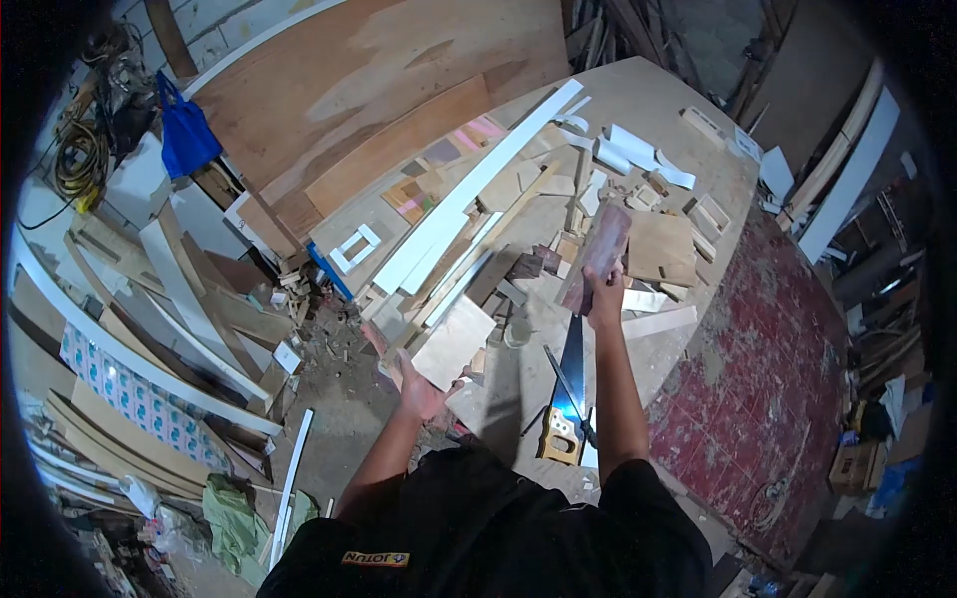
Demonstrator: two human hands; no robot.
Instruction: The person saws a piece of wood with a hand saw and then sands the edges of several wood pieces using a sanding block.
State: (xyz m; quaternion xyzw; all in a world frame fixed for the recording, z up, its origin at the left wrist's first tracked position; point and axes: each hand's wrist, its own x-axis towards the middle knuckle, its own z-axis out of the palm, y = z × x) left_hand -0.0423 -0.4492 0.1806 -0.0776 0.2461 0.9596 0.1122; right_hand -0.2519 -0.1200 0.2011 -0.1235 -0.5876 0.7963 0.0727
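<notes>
My left hand (421,394) grips the near edge of a pale wooden board (456,341), held tilted at the left side of the table. A darker reddish-brown wood board (601,254) is in my right hand (605,297), its fingers closed around the lower right edge. Below that hand lies a handsaw (568,399) with a yellowish handle, beside a thin dark tool I cannot make out. A light plywood piece (661,247) rests just right of the dark board. Between my hands stands a small round cup-like container (517,332).
Long white strips (478,189) and wood offcuts cover much of the worktable (723,164). A large plywood sheet (399,90) leans behind it. Curved frames (150,349) and a blue bag (187,130) are at left. Dusty red flooring (748,399) lies right of the table.
</notes>
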